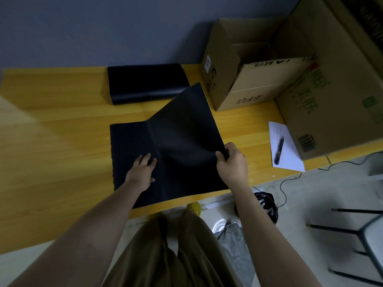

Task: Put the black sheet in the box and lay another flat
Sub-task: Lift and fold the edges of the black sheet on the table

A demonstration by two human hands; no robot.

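A black sheet [178, 129] lies on the yellow wooden table [62, 129] in front of me, its right half lifted and bent upward. My right hand [233, 160] pinches the sheet's right edge between thumb and fingers. My left hand [143, 170] rests flat on the left part of the sheet, fingers spread, pressing it down. A stack of black sheets [147, 83] lies at the back of the table. An open cardboard box [255, 79] stands at the back right, just beyond the raised corner of the sheet.
A larger cardboard box [335, 96] lies on the right end of the table. A white paper [285, 148] with a black pen [279, 150] on it lies beside it. Below the table edge are a black bag [267, 206], a cable and a chair [360, 235].
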